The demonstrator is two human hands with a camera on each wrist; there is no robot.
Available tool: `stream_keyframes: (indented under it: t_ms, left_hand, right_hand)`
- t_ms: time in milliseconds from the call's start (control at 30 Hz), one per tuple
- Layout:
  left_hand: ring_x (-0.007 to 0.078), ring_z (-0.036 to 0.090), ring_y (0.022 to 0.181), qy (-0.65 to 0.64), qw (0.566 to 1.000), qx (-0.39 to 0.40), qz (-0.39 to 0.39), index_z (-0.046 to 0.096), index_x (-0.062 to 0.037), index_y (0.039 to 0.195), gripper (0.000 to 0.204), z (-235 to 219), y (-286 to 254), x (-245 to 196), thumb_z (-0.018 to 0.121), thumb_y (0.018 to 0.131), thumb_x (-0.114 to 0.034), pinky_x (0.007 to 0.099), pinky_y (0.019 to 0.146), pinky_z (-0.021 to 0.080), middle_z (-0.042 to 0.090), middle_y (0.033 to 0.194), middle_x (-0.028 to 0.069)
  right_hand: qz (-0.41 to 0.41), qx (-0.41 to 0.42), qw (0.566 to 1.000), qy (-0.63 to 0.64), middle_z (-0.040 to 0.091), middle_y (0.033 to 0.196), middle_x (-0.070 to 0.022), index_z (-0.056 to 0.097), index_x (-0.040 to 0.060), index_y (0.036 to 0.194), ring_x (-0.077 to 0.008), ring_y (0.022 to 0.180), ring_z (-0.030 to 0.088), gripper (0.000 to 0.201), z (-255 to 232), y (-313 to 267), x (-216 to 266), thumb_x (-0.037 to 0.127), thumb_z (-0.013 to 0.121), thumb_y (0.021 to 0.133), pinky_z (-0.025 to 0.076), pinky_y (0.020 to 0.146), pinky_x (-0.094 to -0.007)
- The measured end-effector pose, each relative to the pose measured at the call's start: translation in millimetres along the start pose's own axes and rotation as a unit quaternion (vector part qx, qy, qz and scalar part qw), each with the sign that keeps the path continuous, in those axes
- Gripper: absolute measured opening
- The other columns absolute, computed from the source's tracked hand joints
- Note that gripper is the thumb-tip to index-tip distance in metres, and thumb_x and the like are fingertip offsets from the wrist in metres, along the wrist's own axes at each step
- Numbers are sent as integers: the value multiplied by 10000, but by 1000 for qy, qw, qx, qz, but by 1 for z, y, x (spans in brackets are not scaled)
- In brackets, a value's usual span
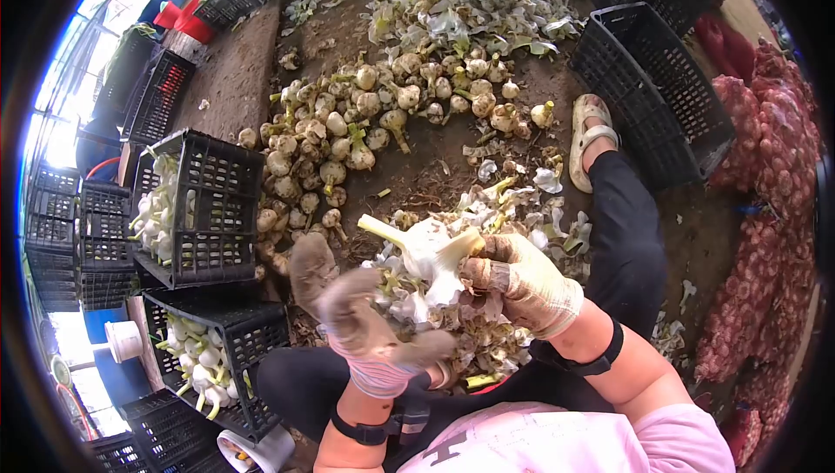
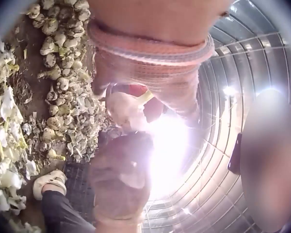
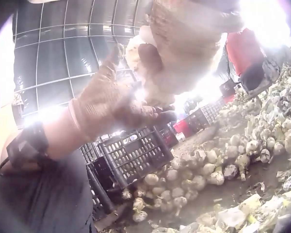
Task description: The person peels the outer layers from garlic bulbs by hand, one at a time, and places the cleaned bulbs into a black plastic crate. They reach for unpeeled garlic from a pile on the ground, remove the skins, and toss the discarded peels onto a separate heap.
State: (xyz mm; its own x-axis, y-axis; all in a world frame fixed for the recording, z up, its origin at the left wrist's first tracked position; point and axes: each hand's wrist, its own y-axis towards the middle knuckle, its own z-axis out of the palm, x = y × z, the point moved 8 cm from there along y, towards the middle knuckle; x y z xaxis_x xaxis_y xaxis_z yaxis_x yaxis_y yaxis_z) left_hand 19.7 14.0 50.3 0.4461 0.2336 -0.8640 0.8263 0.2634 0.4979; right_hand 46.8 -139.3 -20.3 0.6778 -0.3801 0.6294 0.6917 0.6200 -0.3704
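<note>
In the head view a garlic bulb point(image 1: 424, 247) with a cut stem and loose outer skin is held by my gloved right hand point(image 1: 526, 286). Its fingers and thumb curl in at the bulb's right side, by the peeled-back husk. My gloved left hand point(image 1: 361, 321) is blurred, just left of and below the bulb, with its fingers spread. The right wrist view shows the left hand point(image 3: 109, 99) with extended fingers beside the pale bulb point(image 3: 135, 51). Under both hands lies a heap of shed garlic skins point(image 1: 478, 343) between the legs.
Unpeeled garlic bulbs point(image 1: 304, 138) are piled on the ground ahead. Black crates with cleaned garlic point(image 1: 204, 360) stand at the left. An empty-looking black crate point(image 1: 652, 95) is by the right foot. Red net sacks point(image 1: 757, 273) line the right side. A skin pile point(image 1: 474, 3) lies farther back.
</note>
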Motion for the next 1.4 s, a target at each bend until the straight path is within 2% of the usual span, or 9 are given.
stream_keyframes:
  t_ms: [233,333,467,700,1067,1200,1300,1367,1400]
  left_hand:
    - [270,449,1225,27,975,123,-181,689,-57,828,193,26,-4,23,793,717,-176,385,978,412,459,1310,158]
    - [131,607,854,-161,944,33,-286,616,-23,831,247,13,-2,38,733,806,-240,268,734,518,506,1250,143]
    - [218,590,985,-205,925,-57,-315,546,-52,1114,340,-1,-9,72,644,875,-273,368,844,516,573,1192,105]
    - [233,543,1041,-369,841,13,-396,410,-61,1286,800,34,-13,57,692,743,-577,410,842,515,507,1137,81]
    - [219,598,963,-224,881,216,-356,592,33,1061,630,38,-19,58,466,900,-563,337,829,502,584,1048,157]
    - [256,599,965,-407,829,137,-358,561,41,1127,579,25,-17,52,450,924,-489,382,907,473,602,1072,152]
    - [319,444,1244,-463,807,73,-358,460,-54,1325,567,21,-4,48,445,930,-461,463,1048,357,412,1410,128]
    - [319,435,1252,-520,760,-69,-384,481,-56,1304,513,3,1,69,438,937,-412,491,1073,318,437,1392,124]
    - [323,438,1248,-544,741,-101,-381,493,-55,1292,492,-3,3,75,444,936,-391,501,1074,314,455,1380,119]
  right_hand:
    - [-61,-6,997,-47,629,904,23,613,34,1122,-32,795,546,347,-1,2,2,235,658,844,437,665,-187]
    - [-65,14,997,-45,622,891,19,607,15,1119,-38,776,539,390,-6,1,1,269,680,832,436,653,-191]
    - [-53,80,995,-23,610,859,6,620,-4,1078,-41,715,526,451,-3,2,0,342,707,803,423,618,-181]
    - [-12,44,998,-46,617,911,6,618,14,1086,-39,768,517,441,1,-1,-7,348,696,809,429,664,-200]
    - [-23,14,999,44,638,837,-60,614,-3,991,-121,748,586,258,-23,-1,-12,169,609,798,456,621,-244]
    - [-123,-76,974,176,634,823,-64,616,14,980,-128,726,588,282,-41,-4,26,226,605,794,440,597,-229]
    - [-96,68,984,-131,619,916,-100,576,23,1027,-161,748,608,366,-30,-5,8,324,624,825,481,658,-293]
    - [18,32,998,45,582,836,-66,571,32,1004,-161,680,565,396,-38,-10,-13,371,636,809,438,590,-279]
    - [-140,197,964,113,597,882,-84,569,57,1000,-175,738,584,363,-12,-10,17,364,628,817,454,619,-284]
